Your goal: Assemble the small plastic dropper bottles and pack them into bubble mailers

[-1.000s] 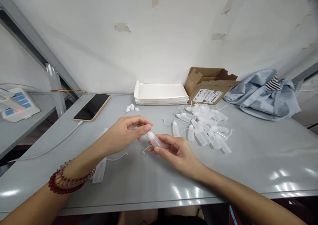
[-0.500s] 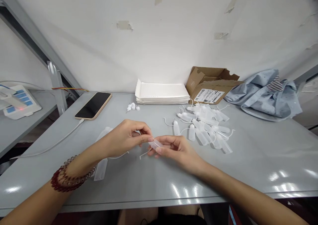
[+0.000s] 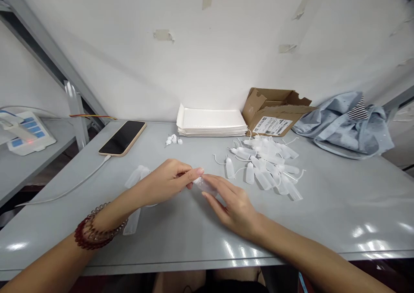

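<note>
A small clear plastic dropper bottle (image 3: 204, 185) is held between both hands just above the grey table (image 3: 200, 232). My left hand (image 3: 168, 182) pinches its cap end with thumb and forefinger. My right hand (image 3: 231, 202) grips the bottle body, fingers stretched along it. A heap of several like bottles with thin tethered caps (image 3: 268, 166) lies to the right. A few finished-looking clear bottles (image 3: 134, 200) lie to the left, partly hidden by my left forearm.
A phone (image 3: 123, 138) on a white cable lies at the back left. Small white caps (image 3: 173, 140), a stack of white envelopes (image 3: 210, 121), an open cardboard box (image 3: 274, 111) and a blue cloth (image 3: 349, 125) line the wall. A beaded bracelet (image 3: 97, 230) is on my left wrist.
Both hands have lowered toward the table and closed together on the bottle. The left fingers now pinch its tip; earlier they hovered apart from it.
</note>
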